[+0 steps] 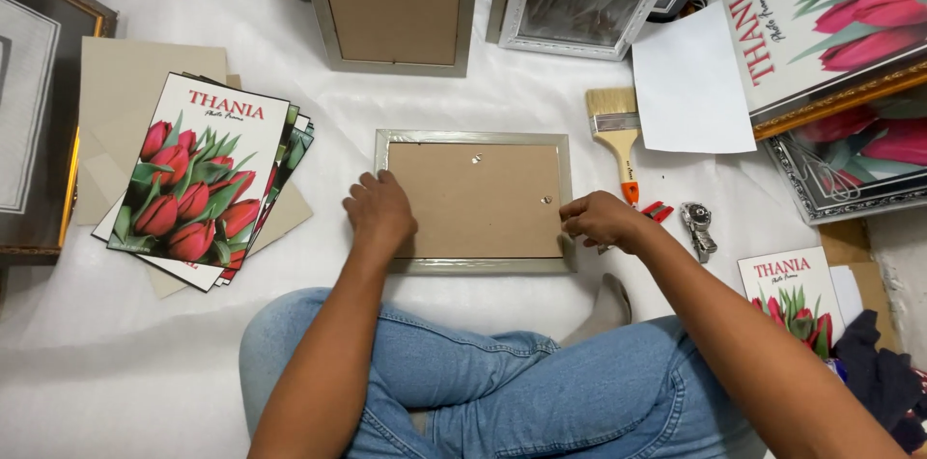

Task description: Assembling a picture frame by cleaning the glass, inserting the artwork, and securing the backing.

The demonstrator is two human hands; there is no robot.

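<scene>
Small silver-rimmed picture frame (pixel 475 200), face down, brown fibreboard back showing, lies on the white sheet-covered floor (pixel 290 15) just ahead of crossed legs in blue jeans (pixel 502 382). Left hand (pixel 379 213) rests flat, fingers curled, on the frame's left edge, gripping nothing. Right hand (pixel 601 220) pinches at the frame's right edge; what it pinches is too small to tell. Wooden-handled flat paintbrush (pixel 618 136) lies just right of the frame. Stack of red tulip prints (pixel 198 179) lies to the left.
</scene>
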